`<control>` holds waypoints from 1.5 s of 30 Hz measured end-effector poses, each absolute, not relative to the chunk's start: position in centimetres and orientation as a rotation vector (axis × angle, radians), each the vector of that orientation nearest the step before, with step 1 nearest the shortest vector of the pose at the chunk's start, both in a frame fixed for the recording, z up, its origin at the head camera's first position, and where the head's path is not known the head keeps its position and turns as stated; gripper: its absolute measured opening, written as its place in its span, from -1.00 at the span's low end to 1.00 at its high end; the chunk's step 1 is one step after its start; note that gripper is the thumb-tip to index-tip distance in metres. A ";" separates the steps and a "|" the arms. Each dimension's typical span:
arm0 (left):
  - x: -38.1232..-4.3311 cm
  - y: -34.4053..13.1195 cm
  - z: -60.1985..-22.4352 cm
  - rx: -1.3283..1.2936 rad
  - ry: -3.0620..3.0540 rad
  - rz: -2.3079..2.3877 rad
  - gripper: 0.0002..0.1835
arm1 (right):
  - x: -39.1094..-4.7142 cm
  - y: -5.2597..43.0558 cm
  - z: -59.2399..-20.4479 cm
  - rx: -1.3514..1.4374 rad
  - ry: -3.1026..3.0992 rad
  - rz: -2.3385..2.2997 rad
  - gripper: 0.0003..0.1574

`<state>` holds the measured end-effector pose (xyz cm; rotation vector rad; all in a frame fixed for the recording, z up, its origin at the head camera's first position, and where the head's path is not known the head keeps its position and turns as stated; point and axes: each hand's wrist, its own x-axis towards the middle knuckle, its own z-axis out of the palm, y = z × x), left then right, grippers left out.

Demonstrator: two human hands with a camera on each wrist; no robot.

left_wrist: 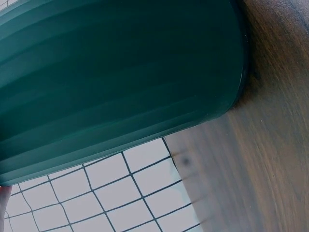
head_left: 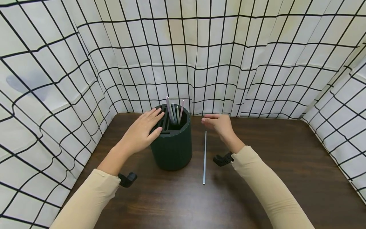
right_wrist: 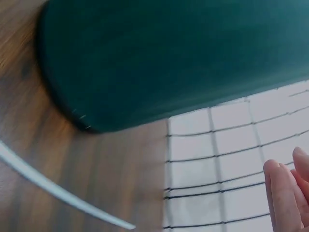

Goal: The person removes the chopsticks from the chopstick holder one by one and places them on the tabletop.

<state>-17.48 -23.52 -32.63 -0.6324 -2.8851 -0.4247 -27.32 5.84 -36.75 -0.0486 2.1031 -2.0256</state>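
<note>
A dark green round holder (head_left: 171, 152) with a slotted black top stands upright on the table. Several thin pinkish and bluish sticks (head_left: 170, 111) lean in its right compartment. My left hand (head_left: 140, 130) rests on the left of the holder's top, fingers spread. To the right of the holder, my right hand (head_left: 221, 125) hovers above the table, its fingers nearly straight and nothing visible in them. Below it, one thin light-blue stick (head_left: 204, 159) lies on the wood, also seen in the right wrist view. The left wrist view mostly shows the holder's ribbed side (left_wrist: 120, 72).
The dark brown wooden table (head_left: 271, 152) reaches to a white curtain with a black grid (head_left: 217, 57) at the back and sides. A black wrist mount (head_left: 128, 179) sits at the left cuff, and another black mount (head_left: 223, 159) at the right.
</note>
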 end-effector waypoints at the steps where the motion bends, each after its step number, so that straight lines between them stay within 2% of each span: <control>1: -17.5 -23.5 -32.6 -0.635 -2.885 -0.422 -0.35 | -27.1 5.8 -36.3 -0.068 2.086 -2.046 -0.54; 11: -17.7 -23.5 -32.6 -0.640 -2.879 -0.410 -0.35 | -25.1 4.2 -32.2 -0.422 2.105 -2.070 -0.59; 23: -17.5 -23.4 -33.0 -0.635 -2.892 -0.419 -0.35 | -24.1 2.1 -31.4 -0.774 2.464 -1.921 -0.61; 38: -17.6 -23.5 -32.9 -0.645 -2.870 -0.408 -0.36 | -23.7 0.2 -30.7 -0.784 2.468 -1.981 -0.74; 45: -17.5 -23.6 -33.0 -0.642 -2.864 -0.408 -0.36 | -23.5 0.8 -29.4 -0.917 2.406 -2.218 -0.71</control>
